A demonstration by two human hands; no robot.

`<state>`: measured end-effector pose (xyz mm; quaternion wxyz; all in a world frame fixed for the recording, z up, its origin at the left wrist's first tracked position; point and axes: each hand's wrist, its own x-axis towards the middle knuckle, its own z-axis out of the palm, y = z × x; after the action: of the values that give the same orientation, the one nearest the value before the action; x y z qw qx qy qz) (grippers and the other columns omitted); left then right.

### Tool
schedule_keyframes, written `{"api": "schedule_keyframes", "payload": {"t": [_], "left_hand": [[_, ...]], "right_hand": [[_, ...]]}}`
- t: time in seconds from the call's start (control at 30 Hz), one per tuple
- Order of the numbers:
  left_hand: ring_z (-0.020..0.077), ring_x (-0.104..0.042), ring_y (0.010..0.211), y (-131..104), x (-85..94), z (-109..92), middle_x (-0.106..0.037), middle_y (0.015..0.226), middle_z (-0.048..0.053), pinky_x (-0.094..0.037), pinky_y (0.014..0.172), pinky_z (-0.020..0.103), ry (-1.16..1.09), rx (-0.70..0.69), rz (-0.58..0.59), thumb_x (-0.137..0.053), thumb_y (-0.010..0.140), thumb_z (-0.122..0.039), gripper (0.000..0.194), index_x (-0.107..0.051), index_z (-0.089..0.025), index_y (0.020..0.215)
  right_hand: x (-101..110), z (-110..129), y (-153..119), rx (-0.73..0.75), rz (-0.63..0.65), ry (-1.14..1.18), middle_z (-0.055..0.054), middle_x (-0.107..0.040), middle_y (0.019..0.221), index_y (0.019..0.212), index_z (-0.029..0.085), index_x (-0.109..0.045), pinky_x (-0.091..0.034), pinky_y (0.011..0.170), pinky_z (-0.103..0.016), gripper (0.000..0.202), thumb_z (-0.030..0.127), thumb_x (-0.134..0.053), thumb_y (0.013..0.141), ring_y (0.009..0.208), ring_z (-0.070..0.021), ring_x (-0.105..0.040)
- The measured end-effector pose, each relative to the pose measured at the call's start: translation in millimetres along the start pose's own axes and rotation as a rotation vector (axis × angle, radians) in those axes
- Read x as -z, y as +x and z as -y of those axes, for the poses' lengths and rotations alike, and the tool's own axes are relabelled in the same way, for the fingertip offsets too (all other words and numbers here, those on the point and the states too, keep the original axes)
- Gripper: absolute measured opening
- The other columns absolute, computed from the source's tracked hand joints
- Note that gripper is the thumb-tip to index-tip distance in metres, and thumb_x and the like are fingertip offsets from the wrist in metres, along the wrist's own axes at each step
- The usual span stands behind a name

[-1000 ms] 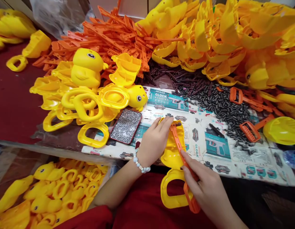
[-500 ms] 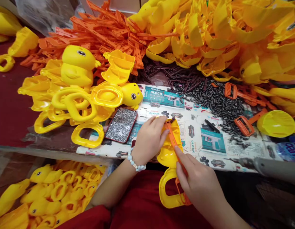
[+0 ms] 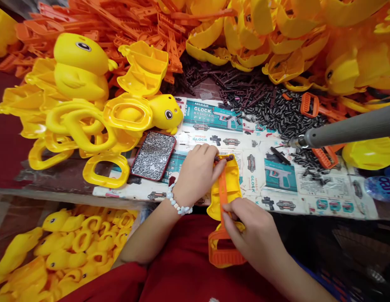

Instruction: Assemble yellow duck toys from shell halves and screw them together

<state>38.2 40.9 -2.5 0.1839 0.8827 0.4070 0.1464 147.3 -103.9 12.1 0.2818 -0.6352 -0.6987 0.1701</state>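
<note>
My left hand [image 3: 197, 174], a beaded bracelet at its wrist, grips the top left edge of a hollow yellow duck-shaped shell half [image 3: 234, 180]. Its thumb presses near a small dark brown part [image 3: 229, 158] across the shell's upper end. Lengthwise inside the shell lies an orange plastic strip with a ribbed loop handle [image 3: 226, 257]. My right hand [image 3: 253, 226] pinches this strip between thumb and fingers, above the loop. The loop covers most of the shell's own yellow handle, close to my lap.
A grey power screwdriver [image 3: 349, 128] hangs over black pins [image 3: 276, 111] at right. Left of my hands lies a tray of tiny metal pieces [image 3: 154, 156]. Yellow duck parts [image 3: 81, 79] and orange strips [image 3: 125, 29] are heaped behind; more duck parts [image 3: 65, 256] sit below the table's edge.
The orange strip has turned from a slant to straight along the shell, its loop now over the yellow handle. My right hand shifted slightly left. The screwdriver appears higher.
</note>
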Motion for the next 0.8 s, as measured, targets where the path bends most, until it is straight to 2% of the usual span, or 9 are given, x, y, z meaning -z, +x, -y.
{"api": "schedule_keyframes", "payload": {"t": [0.13,0.2,0.3,0.43,0.6,0.7,0.8], "left_hand": [[0.0161,-0.056,0.069,-1,-0.7,-3,-0.062,0.078,0.005,-0.043,0.062,0.027,-0.061,0.071,0.017,-0.052,0.09,-0.027,0.013,-0.053,-0.014,0.088],[0.0154,-0.057,0.069,0,-2.0,-4,-0.063,0.081,0.005,-0.043,0.062,0.026,-0.085,0.069,0.021,-0.051,0.09,-0.026,0.012,-0.054,-0.015,0.089],[0.0169,-0.06,0.076,1,-4.3,-6,-0.065,0.088,0.006,-0.045,0.065,0.027,-0.104,0.06,0.024,-0.05,0.09,-0.027,0.013,-0.056,-0.015,0.09],[0.0178,-0.062,0.078,2,-6.2,-7,-0.065,0.09,0.007,-0.047,0.067,0.028,-0.117,0.097,0.055,-0.049,0.09,-0.029,0.017,-0.058,-0.014,0.092],[0.0186,-0.063,0.079,2,-5.7,-9,-0.065,0.089,0.006,-0.046,0.064,0.028,-0.079,0.097,0.048,-0.05,0.091,-0.031,0.019,-0.059,-0.014,0.092],[0.0181,-0.063,0.078,2,-4.7,-9,-0.065,0.09,0.006,-0.046,0.062,0.027,-0.05,0.092,0.046,-0.05,0.092,-0.031,0.019,-0.058,-0.014,0.092],[0.0169,-0.062,0.074,3,-4.6,-8,-0.066,0.09,0.005,-0.045,0.061,0.027,-0.039,0.083,0.06,-0.049,0.092,-0.03,0.018,-0.058,-0.015,0.092]], "right_hand": [[8,-14,0,0.023,0.083,0.038,-0.003,-0.043,0.071,0.074,0.012,-0.045,-0.026,0.065,-0.023,0.021,0.01,-0.036,0.094,0.069,-0.0128,-0.04],[11,-19,1,0.027,0.114,0.071,-0.003,-0.044,0.073,0.076,0.012,-0.046,-0.027,0.066,-0.023,0.019,0.013,-0.039,0.094,0.071,-0.0132,-0.04],[11,-23,3,0.029,0.064,0.069,-0.002,-0.046,0.074,0.076,0.012,-0.046,-0.028,0.065,-0.022,0.019,0.019,-0.046,0.093,0.07,-0.0124,-0.041],[8,-23,2,0.011,0.004,0.039,-0.001,-0.045,0.07,0.073,0.012,-0.047,-0.028,0.063,-0.022,0.018,0.015,-0.045,0.09,0.066,-0.0107,-0.041],[6,-22,-2,0.007,0.005,-0.017,-0.002,-0.048,0.075,0.08,0.011,-0.052,-0.031,0.066,-0.023,0.014,0.014,-0.043,0.091,0.07,-0.0118,-0.044],[18,-28,3,0.032,0.07,0.059,-0.002,-0.051,0.08,0.083,0.012,-0.054,-0.034,0.069,-0.022,0.018,0.018,-0.043,0.096,0.075,-0.012,-0.048],[38,-52,27,0.024,-0.009,0.001,-0.002,-0.054,0.084,0.087,0.013,-0.057,-0.037,0.072,-0.021,0.018,0.02,-0.045,0.098,0.078,-0.0111,-0.05]]}}
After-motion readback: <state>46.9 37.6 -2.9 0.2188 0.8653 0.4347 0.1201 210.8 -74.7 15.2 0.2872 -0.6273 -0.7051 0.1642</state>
